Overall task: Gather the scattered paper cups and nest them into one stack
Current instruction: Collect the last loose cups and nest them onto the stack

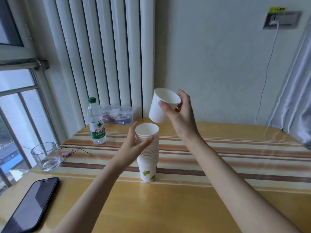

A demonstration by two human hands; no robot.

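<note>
Head view: left hand (134,145) grips the nested paper-cup stack (149,153) standing upright on the striped table (235,165); right hand (180,111) clasps a tilted white paper cup (159,110) just above it.

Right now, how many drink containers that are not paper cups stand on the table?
2. The plastic water bottle stands at the far left of the table, before the clear box. The empty glass stands nearer, at the left edge.
</note>
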